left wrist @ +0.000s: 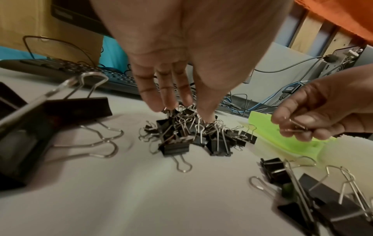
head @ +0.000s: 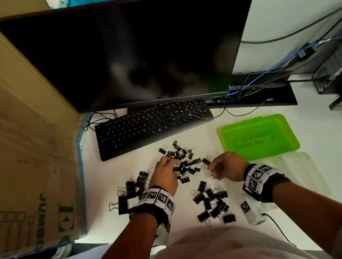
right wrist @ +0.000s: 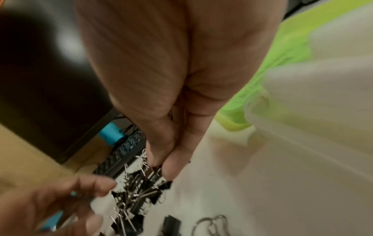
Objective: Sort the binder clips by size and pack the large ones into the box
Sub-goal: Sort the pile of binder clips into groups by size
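Left hand point(head: 166, 177) observed palm-down with fingers extended and slightly spread, fingertips point(left wrist: 155, 103) touching the top of the mixed heap of small binder clips point(head: 185, 163); I see nothing gripped in it. Right hand point(head: 226, 166) sits just to the right of that heap, thumb and fingers pressed together, pinching one small binder clip point(left wrist: 296, 127) by its wire handles; the left wrist view shows the wire between thumb and forefinger, clear of the desk point(head: 339, 145).

Large binder clips point(head: 129, 193) lie in a loose group immediately left of the left wrist, partly hidden under it. A separate group of medium binder clips point(head: 213, 201) lies on the near side of both hands, between the two forearms.

I note the green box lid point(head: 258, 136) just beyond and to the right of the right hand, lying flat, with a translucent box tray point(head: 306, 174) adjoining it on the near side, right of the right wrist. I cannot tell from any view whether clips lie inside the tray.

Beyond the hands: a black keyboard point(head: 153, 125) and a dark monitor point(head: 129, 52). A cardboard carton point(head: 15, 156) stands far left of the left hand.
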`<action>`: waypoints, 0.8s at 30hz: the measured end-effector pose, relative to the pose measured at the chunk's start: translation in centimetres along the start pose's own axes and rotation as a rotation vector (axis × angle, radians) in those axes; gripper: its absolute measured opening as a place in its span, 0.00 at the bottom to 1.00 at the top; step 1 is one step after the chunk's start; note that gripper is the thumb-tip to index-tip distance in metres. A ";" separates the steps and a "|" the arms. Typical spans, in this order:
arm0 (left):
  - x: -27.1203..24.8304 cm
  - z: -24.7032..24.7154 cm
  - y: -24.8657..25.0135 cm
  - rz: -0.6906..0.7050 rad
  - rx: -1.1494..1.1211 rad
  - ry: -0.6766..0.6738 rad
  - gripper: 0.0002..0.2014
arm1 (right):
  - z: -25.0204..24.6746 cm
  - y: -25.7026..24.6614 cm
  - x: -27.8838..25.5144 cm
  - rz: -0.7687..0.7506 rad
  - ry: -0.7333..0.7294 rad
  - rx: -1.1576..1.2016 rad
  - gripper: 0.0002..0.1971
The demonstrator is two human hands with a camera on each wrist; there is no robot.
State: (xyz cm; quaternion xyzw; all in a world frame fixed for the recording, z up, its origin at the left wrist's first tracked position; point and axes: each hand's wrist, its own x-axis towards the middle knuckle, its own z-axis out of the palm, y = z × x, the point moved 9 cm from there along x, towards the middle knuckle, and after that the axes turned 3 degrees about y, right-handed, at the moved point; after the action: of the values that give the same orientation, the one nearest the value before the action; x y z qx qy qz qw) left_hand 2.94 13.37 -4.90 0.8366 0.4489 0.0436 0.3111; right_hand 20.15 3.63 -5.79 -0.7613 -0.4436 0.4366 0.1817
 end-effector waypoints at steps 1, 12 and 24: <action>-0.3 0.1 -0.3 -0.029 0.033 -0.011 0.16 | 0.0 0.1 -0.2 0.034 -0.006 0.111 0.13; -1.9 1.8 -1.4 -0.154 -0.098 -0.123 0.37 | -0.3 -0.5 -0.8 0.031 0.047 0.313 0.13; -4.3 1.8 -3.2 -0.179 -0.110 -0.078 0.39 | 1.1 -2.1 0.1 -0.151 0.014 -0.457 0.15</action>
State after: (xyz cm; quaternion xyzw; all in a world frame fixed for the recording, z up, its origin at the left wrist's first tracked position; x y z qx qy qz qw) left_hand -1.24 10.47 -7.22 0.7759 0.5063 0.0077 0.3764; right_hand 18.20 4.72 -5.07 -0.7503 -0.5854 0.3046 0.0399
